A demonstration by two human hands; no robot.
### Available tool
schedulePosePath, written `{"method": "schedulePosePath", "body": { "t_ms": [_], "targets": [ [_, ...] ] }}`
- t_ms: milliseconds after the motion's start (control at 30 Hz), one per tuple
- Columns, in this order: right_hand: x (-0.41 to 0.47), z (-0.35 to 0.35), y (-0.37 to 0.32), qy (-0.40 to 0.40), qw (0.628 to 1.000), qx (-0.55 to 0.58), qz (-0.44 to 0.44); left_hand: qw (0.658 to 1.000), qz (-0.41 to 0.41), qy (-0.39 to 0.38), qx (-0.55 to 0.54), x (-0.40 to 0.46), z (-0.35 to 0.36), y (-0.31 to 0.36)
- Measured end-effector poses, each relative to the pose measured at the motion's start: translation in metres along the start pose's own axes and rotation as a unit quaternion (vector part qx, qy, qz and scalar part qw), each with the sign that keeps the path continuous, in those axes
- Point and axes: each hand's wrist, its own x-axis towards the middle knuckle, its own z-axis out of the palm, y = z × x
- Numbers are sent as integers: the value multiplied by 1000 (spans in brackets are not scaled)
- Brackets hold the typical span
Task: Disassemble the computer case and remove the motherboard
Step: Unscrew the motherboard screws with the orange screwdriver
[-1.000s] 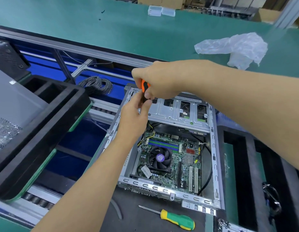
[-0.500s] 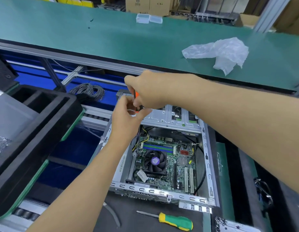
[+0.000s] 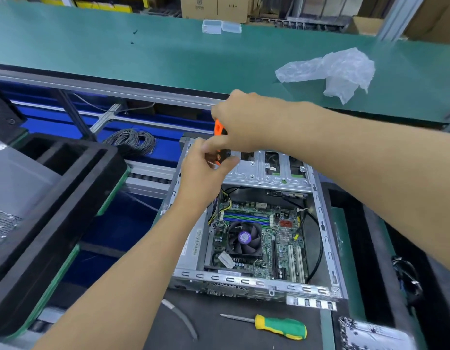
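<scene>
Motherboard (image 3: 256, 238) sits flat on the floor of the open computer case (image 3: 327, 238), near the middle of my view, with its fan (image 3: 244, 238) face up and cables trailing off at 12 and 3 o'clock. The case lies on its side on a dark mat (image 3: 231, 334), open side up, so I can reach straight down into it.

My right hand (image 3: 244, 122) is wrapped around the orange screwdriver (image 3: 218, 127), held upright over the far left corner of the case at about 11 o'clock from the board, beside the drive cage (image 3: 269, 170). My left hand (image 3: 203, 175) comes up from below and pinches the lower end of that screwdriver with fingers and thumb, I judge to steady the tip on a screw; the tip itself is hidden behind my fingers, so I cannot tell what it touches.

A green and yellow screwdriver (image 3: 279, 325) lies idle on the mat at 6 o'clock, within easy reach for a swap. A crumpled plastic bag (image 3: 332, 69) rests on the green tabletop (image 3: 143, 54) at 1 o'clock, well apart from the work.

The board is not yet freed.
</scene>
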Motion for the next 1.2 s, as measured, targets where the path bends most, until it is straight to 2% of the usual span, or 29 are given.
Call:
{"method": "schedulePosePath", "body": {
  "t_ms": [100,233,367,433,600,667,767,833,1200],
  "targets": [
    [1,1,3,-28,999,14,-25,1000,-6,-16,-4,0,-2,-1],
    [2,-3,12,-92,993,52,-50,996,52,-70,12,-6,-5,-5],
    [8,-8,15,-129,986,73,-82,998,42,-45,-6,-2,-10,-12],
    [9,-9,15,-118,987,77,-74,999,38,-36,-11,2,-10,-13],
    [11,-3,6,-4,999,-18,-30,999,37,-12,-25,5,-7,-12],
    [13,-3,3,-27,999,-7,-44,999,20,-25,-29,5,-7,-12],
    [9,-5,4,-75,994,42,-69,996,43,-65,-34,1,-10,-10],
    [6,-9,5,-75,994,40,-72,995,59,-76,-37,0,-11,-6],
    [10,-5,7,-26,999,-36,-26,1000,27,-6,-9,8,2,-2]
  ]
}}
